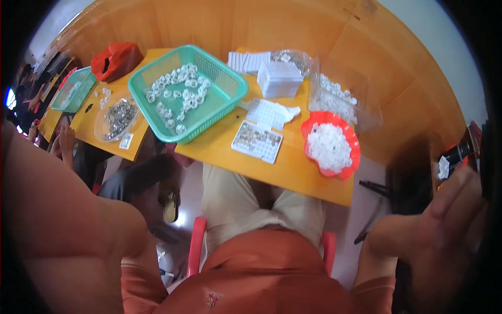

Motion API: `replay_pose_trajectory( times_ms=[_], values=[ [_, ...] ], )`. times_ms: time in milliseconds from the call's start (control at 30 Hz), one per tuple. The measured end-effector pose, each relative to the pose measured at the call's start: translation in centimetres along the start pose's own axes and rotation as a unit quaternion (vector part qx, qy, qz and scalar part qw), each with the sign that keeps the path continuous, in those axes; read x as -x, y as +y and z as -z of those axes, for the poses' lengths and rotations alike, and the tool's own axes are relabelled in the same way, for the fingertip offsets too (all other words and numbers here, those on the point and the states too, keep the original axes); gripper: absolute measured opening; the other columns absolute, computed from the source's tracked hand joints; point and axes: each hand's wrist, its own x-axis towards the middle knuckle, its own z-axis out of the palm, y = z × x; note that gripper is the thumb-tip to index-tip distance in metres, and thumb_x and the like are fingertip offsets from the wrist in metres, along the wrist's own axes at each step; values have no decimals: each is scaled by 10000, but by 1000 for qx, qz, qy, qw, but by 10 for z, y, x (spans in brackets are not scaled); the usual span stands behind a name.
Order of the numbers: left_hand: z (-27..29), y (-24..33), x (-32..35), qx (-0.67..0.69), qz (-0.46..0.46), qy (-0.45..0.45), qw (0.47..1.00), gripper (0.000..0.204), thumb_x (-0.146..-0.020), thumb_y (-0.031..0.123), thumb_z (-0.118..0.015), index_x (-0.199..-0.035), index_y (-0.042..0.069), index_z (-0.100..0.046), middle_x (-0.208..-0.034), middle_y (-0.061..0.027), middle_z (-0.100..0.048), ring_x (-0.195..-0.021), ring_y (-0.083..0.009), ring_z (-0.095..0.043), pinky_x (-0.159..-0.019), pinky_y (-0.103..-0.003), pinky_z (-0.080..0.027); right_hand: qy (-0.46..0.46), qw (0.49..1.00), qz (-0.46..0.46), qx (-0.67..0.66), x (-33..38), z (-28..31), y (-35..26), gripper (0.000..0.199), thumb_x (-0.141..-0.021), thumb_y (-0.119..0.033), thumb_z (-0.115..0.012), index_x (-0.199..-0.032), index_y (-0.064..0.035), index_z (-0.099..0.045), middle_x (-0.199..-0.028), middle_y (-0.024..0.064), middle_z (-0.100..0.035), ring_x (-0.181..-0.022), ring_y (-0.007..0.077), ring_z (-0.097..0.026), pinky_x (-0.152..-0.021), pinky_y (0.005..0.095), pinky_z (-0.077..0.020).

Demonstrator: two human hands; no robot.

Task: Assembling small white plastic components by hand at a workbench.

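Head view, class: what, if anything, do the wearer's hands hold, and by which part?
It cannot be told: the right hand, near the picture's right edge, runs into shadow, and the left hand is out of view.

I see a red plastic bag (116,62) to my left, wood panelling (188,26) ahead and red chair armrests (196,245) beside me.

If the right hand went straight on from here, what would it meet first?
The right hand points up in the picture, so probably the black cylindrical object, though depth is unclear and it may pass clear.
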Motion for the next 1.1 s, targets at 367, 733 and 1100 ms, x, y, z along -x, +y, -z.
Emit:
replay_pose_trajectory(
  times_ms=[367,733,1100],
  values=[
    [2,16,20,-19,51,25,998,490,-925,260,-551,-1275,-70,-459,-1147,-231,-578,-998,-285,-589,-791,-352,-531,-14,998,-64,25,25,7,-12,311,-899,-203,-574,-1026,81,-589,-881,120,-581,-628,154,-537,-564,251,-462],
    [4,27,25,-25,81,25,996,502,-932,276,-549,-1277,-76,-455,-1146,-237,-581,-1016,-294,-589,-802,-355,-529,0,992,-116,55,49,9,-29,326,-896,-207,-577,-1026,91,-589,-877,123,-584,-611,152,-535,-557,246,-457],
    [-20,17,33,-30,67,48,996,429,-934,221,-544,-1234,-81,-492,-1132,-239,-591,-999,-297,-603,-810,-360,-530,6,987,-93,132,38,26,-48,341,-893,-212,-580,-1026,101,-589,-873,126,-586,-595,149,-533,-549,240,-451]
  ],
)
